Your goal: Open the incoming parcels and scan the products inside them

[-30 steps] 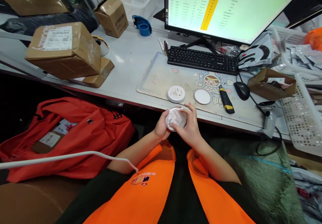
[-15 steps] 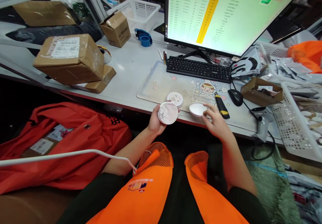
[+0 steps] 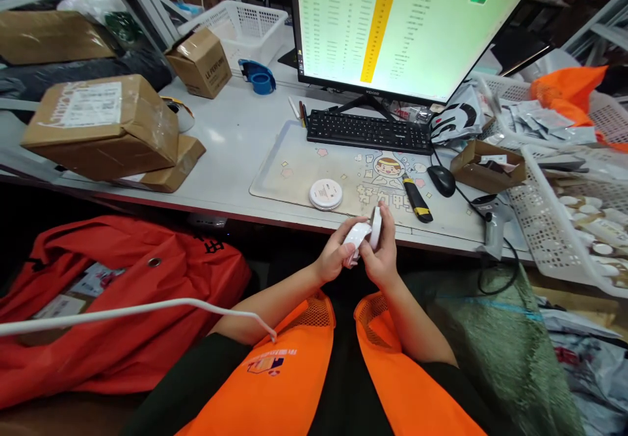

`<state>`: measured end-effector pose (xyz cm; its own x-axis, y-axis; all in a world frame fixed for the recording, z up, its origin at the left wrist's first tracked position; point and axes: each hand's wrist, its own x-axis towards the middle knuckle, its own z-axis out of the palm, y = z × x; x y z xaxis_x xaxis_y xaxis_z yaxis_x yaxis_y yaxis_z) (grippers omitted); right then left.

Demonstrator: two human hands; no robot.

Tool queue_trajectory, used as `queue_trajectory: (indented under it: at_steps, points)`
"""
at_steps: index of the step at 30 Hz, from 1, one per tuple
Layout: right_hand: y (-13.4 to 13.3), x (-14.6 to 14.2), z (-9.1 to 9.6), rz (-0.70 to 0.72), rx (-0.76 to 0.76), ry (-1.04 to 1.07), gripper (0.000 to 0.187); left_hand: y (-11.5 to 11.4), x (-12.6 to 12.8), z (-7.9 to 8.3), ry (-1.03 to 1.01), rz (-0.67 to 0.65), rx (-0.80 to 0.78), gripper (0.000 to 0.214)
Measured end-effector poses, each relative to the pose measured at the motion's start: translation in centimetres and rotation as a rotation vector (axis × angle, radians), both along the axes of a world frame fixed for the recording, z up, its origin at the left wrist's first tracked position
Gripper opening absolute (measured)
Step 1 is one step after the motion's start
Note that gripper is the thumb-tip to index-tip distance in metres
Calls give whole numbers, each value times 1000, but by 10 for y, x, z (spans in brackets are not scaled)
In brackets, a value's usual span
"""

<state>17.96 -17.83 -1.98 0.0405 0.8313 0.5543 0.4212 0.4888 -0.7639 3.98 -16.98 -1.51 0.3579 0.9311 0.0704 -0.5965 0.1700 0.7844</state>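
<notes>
Just below the centre of the frame, the left hand (image 3: 334, 257) grips a tilted white tub (image 3: 357, 234), and the right hand (image 3: 383, 259) grips a lid (image 3: 376, 228) on edge, close beside it. Above them, a round tin (image 3: 326, 193) sits on the mat (image 3: 287, 176); right of centre lies a cutter (image 3: 417, 199), near the mouse (image 3: 441, 180).

- Small brown box (image 3: 199, 63), at eleven o'clock: "LE PERFUME".
- Mat (image 3: 289, 187), writing at three o'clock: "努力鸭".
- Screen (image 3: 417, 31), at one o'clock: words too blurry.
</notes>
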Motion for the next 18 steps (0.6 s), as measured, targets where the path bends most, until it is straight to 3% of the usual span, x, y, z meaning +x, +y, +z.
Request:
queue_trajectory:
  at_steps: [4,7,10,13,18]
  points:
    - [2,-1,-12,10,120,153,63,-2,3,0,7,8,7,67]
    - [0,1,-12,12,209,63,67,-2,1,6,159,68,114,69]
    - [-5,-5,-11,-15,207,-55,67,-3,2,12,301,184,236,73]
    - [-13,-20,-11,-37,218,-23,65,-8,7,16,344,287,301,77]
    - [-23,-36,-15,-62,200,28,65,-15,18,17,378,341,390,78]
